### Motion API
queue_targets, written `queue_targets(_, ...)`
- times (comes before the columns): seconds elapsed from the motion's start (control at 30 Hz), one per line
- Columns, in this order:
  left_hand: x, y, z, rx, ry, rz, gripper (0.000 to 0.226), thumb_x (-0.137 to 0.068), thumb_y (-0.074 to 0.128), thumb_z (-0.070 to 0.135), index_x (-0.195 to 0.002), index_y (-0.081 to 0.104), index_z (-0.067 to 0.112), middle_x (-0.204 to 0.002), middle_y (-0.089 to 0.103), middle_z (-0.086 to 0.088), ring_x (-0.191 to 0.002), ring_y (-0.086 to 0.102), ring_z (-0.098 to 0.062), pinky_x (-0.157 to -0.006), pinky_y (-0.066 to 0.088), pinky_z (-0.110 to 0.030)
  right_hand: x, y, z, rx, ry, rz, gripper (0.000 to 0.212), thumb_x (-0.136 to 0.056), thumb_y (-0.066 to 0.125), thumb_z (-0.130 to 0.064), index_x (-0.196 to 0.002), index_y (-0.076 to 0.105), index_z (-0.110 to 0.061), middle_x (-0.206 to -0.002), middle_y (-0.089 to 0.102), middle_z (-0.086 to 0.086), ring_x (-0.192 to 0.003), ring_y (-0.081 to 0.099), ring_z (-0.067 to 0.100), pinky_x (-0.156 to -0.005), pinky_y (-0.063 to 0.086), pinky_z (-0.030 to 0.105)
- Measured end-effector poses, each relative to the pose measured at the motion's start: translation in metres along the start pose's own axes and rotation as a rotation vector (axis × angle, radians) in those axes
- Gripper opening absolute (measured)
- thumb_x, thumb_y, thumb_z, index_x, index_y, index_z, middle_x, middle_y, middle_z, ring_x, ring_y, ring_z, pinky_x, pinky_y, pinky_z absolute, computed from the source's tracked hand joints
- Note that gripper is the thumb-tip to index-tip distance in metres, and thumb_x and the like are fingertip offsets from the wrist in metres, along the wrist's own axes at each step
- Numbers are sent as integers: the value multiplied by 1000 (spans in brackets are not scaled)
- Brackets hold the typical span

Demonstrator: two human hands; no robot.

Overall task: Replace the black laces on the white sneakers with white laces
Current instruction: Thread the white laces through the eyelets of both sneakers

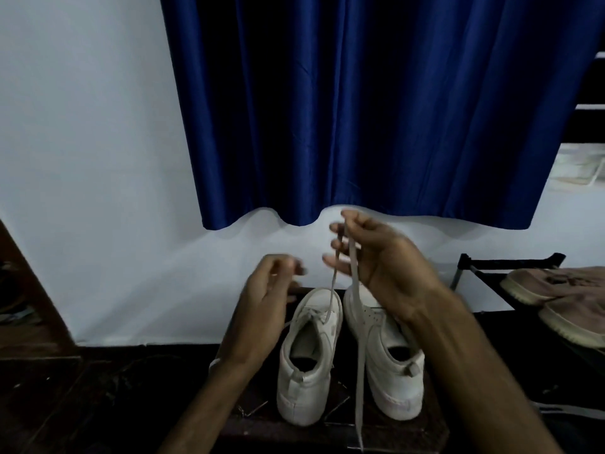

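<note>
Lacing the left-side sneaker [307, 352], the right hand [376, 267] pinches the white lace [333, 286] raised above it, the blurred left hand [268, 290] of unclear grip; next likely calls for evening both ends.

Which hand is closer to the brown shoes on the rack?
Right. The right hand, pinching the white lace, hangs above the right sneaker, left of the brown shoes. The left hand is farther left, beside the left sneaker.

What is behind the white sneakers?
A white wall, with a blue curtain hanging higher up. The left hand, right hand and lace cover the wall just past the sneakers.
</note>
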State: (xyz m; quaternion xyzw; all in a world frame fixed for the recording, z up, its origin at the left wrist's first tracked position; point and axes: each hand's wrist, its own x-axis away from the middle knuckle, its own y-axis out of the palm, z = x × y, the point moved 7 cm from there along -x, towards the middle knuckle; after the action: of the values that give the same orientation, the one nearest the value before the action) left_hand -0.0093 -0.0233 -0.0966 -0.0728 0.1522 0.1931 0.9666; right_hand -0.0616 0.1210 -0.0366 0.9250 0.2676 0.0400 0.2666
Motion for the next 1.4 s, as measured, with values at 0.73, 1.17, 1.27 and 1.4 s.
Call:
queue_targets(0.73, -31, 17, 33, -497, 69, -267, 18, -96, 59, 25, -83, 71, 22, -74, 74, 13, -62, 64, -13, -70, 56, -35, -23, -114, -8, 1092, 44, 346, 25, -100, 49, -19, -124, 54, -18, -102, 70, 17, -79, 66, 23, -66, 57, 30)
queue_targets(1.17, -43, 33, 30, -800, 157, -178, 20, -89, 61, 45, -79, 70, 31, -71, 69, 16, -67, 60, 1, -64, 48, -25, -30, -53, 28, 863, -222, -23, 21, -99, 54, -22, -93, 71, -12, -89, 74, 3, -76, 68, 12, -78, 53, 33)
queue_targets(1.27, -42, 29, 26, -780, 135, -183, 20, -88, 61, 46, -76, 71, 32, -67, 68, 18, -66, 61, 1, -64, 49, -26, -31, -58, 33, 745, -131, -51, 20, -96, 58, -17, -94, 72, -2, -88, 74, 7, -70, 64, 8, -74, 53, 26)
queue_targets(1.4, -35, 20, 15, -715, 92, -195, 24, -86, 62, 52, -76, 71, 32, -69, 68, 18, -64, 60, 1, -65, 50, -26, -33, -59, 42, 734, -97, -82, 13, -93, 62, -9, -87, 70, -1, -80, 72, 7, -63, 57, 6, -64, 48, 19)
